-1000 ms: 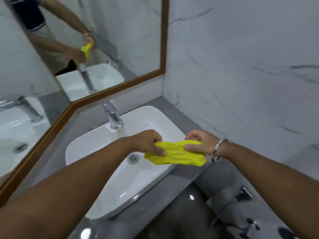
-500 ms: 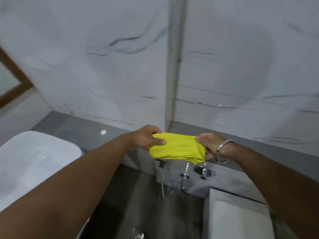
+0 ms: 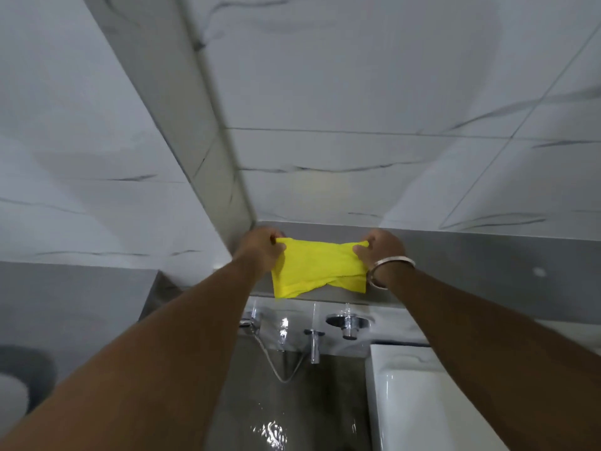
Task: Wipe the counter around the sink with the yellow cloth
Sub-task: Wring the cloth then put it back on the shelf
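The yellow cloth [image 3: 317, 270] is stretched flat between my two hands over a grey ledge [image 3: 487, 265] at the foot of the marble wall. My left hand [image 3: 263, 247] pinches its upper left corner. My right hand [image 3: 379, 250], with a metal bangle on the wrist, pinches its upper right corner. The cloth's lower edge hangs just past the ledge's front edge. Only a sliver of the white sink [image 3: 11, 398] shows at the far left edge, with grey counter [image 3: 65, 294] beside it.
Chrome wall taps [image 3: 348, 323] and a spray hose [image 3: 276, 362] sit below the ledge. A white toilet cistern [image 3: 419, 402] stands at lower right. The wet dark floor [image 3: 276, 418] lies between. A wall corner [image 3: 227, 190] runs down to my left hand.
The view has swung right, away from the sink and mirror, to the wall ledge. Both hands have carried the cloth along and stretched it wider over the ledge.
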Available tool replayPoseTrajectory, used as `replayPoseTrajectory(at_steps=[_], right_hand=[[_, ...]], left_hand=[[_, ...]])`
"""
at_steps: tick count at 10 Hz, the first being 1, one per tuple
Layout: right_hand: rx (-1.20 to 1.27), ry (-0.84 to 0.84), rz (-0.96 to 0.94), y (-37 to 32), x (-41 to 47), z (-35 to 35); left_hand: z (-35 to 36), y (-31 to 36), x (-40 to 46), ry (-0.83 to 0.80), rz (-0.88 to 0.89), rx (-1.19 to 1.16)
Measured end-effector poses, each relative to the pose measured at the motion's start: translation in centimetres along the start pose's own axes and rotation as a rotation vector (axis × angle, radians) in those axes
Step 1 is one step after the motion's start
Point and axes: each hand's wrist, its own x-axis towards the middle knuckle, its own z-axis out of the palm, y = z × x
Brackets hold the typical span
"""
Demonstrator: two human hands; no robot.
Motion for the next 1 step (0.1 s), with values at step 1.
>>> replayPoseTrajectory(at_steps=[1], right_hand=[[-0.098,0.049,-0.103,-0.2,-1.41,0.75]], left_hand=[[0.11,0.55,-0.2,0.084,0.077,0.177]])
